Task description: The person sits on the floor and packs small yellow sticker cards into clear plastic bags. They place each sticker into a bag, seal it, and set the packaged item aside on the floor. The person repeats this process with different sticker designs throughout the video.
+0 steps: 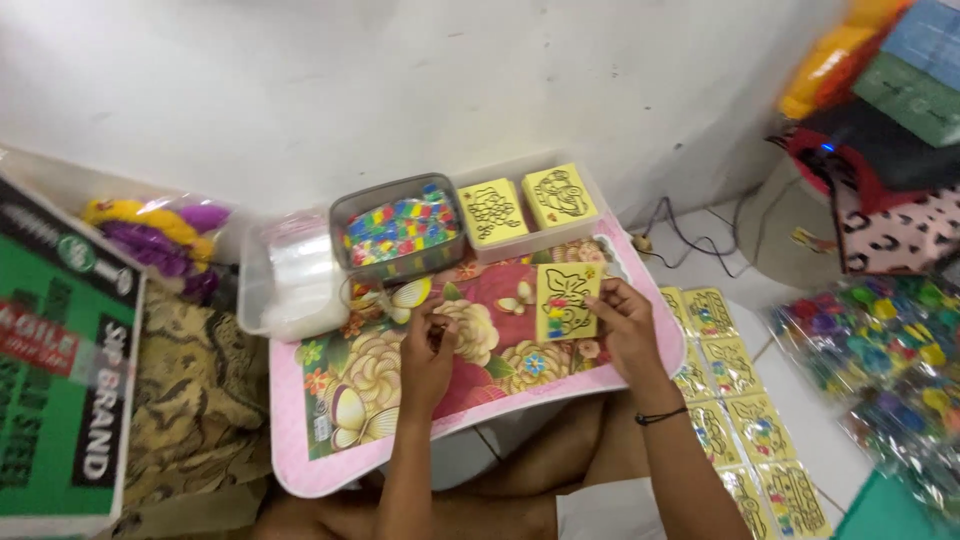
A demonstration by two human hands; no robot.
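My right hand point(622, 325) holds a small yellow card point(566, 300) with a black line drawing upright over a low pink table point(655, 365) with a flower pattern. My left hand point(428, 345) rests on the table's middle with its fingers pinched together near a butterfly print; whether it holds something small I cannot tell. A grey tub of many-coloured small pieces point(400, 228) stands at the table's far edge. Beside it a clear tray holds two stacks of yellow cards point(525, 208).
A clear box with plastic bags point(290, 275) sits at the far left of the table. Several bagged yellow cards point(735, 400) lie on the floor at right, next to bags of colourful pieces point(885, 370). A green carton point(60, 350) stands at left.
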